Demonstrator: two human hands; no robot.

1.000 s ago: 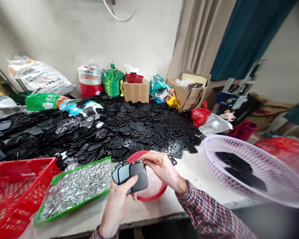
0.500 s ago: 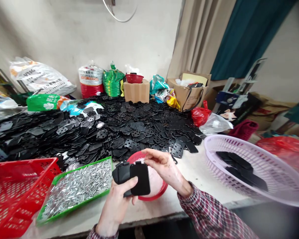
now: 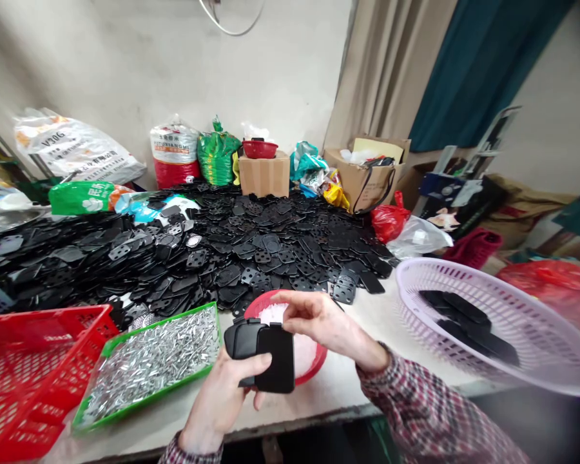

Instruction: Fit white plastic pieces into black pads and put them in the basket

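Several flat black plates (image 3: 276, 364) are fanned out in my left hand (image 3: 229, 386), its thumb lying across their front. At their top edge is my right hand (image 3: 314, 319), with thumb and fingertips pinched near the hinge-like tab; whatever is between those fingertips is too small to make out. Behind the plates and both hands stands a red bowl (image 3: 319, 362) with white and pinkish small pieces inside, partly hidden. To the left lies a green-rimmed tray (image 3: 149, 394) full of small silver metal pins.
A big heap of black plates (image 3: 270, 245) covers the back of the table. A red crate (image 3: 24, 386) sits at the left, and a lilac basket (image 3: 551, 322) holding black plates at the right. Bags and cardboard boxes (image 3: 265, 175) line the wall.
The plates and my left hand have shifted slightly right and down. My right hand has also moved a little to the right, its fingers more curled at the plates' top edge.
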